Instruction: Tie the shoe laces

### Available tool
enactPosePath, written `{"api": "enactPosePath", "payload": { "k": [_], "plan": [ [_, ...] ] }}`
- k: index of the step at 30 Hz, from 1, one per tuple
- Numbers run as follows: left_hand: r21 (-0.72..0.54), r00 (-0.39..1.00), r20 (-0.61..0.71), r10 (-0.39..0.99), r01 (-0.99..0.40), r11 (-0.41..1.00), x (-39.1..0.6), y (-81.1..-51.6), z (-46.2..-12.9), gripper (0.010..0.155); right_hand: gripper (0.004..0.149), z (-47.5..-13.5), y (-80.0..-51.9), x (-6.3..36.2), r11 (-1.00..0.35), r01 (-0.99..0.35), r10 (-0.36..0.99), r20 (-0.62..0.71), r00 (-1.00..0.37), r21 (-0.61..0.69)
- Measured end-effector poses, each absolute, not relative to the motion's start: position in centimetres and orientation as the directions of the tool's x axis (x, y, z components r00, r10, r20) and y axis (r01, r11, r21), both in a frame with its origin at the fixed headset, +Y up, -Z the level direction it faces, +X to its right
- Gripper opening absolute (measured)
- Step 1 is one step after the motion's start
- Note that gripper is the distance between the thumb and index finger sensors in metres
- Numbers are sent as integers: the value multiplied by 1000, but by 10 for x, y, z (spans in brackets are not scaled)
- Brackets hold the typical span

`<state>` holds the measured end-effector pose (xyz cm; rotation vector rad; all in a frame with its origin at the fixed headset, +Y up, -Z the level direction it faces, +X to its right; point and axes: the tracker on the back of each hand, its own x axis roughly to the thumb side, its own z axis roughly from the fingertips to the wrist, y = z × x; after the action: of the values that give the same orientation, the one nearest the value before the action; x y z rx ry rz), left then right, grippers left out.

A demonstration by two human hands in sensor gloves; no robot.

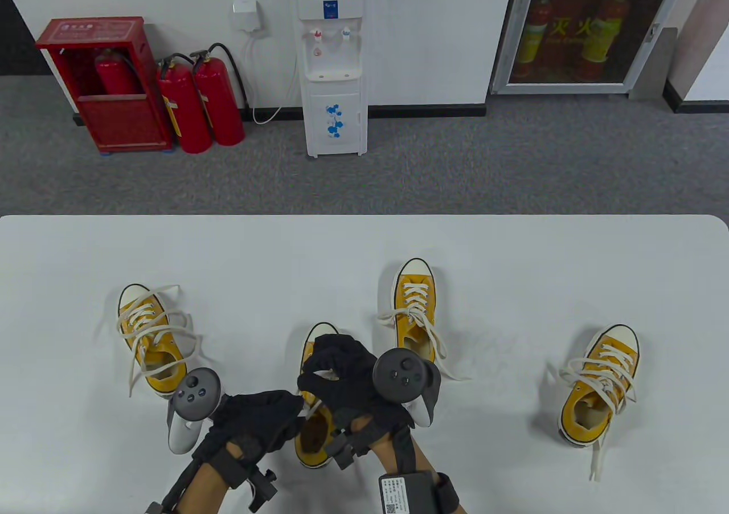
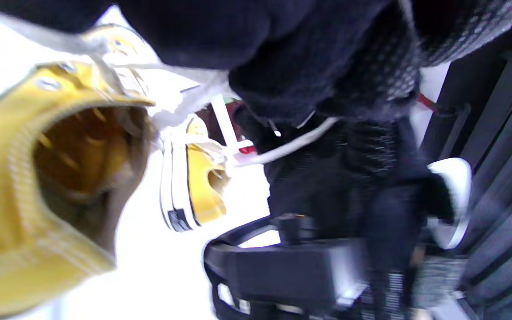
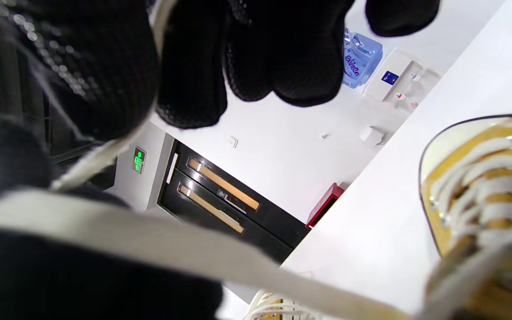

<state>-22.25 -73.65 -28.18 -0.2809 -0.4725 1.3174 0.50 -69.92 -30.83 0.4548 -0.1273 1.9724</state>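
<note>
Right hand: black sensor-gloved right hand (image 1: 342, 374) is directly above the tongue of the yellow canvas sneaker with white toe cap (image 1: 316, 400); fingers curled down, thumb and forefinger pinching a flat off-white cotton lace (image 3: 185, 249).
Left hand: black sensor-gloved left hand (image 1: 259, 423) lies at the sneaker's left flank, fingertips pointing right toward the eyelets; appears to pinch the other lace end, which the left wrist view shows running from the eyelets into the gloved fingers.
Task thing location: sneaker sits at the near centre of the white desk (image 1: 512, 252), between both wrists, heel opening toward the person.
Long axis: heel-to-toe line runs away from the person, tilted slightly right.
Governing relation: both lace ends rise from the eyelet rows into the hands; right hand is higher and further forward, left hand lower and nearer the heel.
Nearer hand: right hand is nearer the crossing point over the tongue.
Judged requirement: the crossing or loop should form above the tongue, pulled across the long axis.
Other sneakers: three similar ones lie well apart, laces loose.
</note>
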Motion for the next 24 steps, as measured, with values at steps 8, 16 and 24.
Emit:
{"api": "enactPosePath", "payload": {
  "k": [8,16,24],
  "plan": [
    [-518,-27,60,998,-855,8,-225,-747,-286,42,52,-311,-708,9,-491,-871,825,336,-454,32],
    [-450,-199,-3,980,-875,-180,-242,-752,-289,41,45,-312,-707,18,-464,-885,842,302,-447,-17],
    [-431,-179,7,984,-888,-158,-244,-751,-289,42,64,-301,-703,-18,-514,-817,830,391,-397,261]
  ]
}}
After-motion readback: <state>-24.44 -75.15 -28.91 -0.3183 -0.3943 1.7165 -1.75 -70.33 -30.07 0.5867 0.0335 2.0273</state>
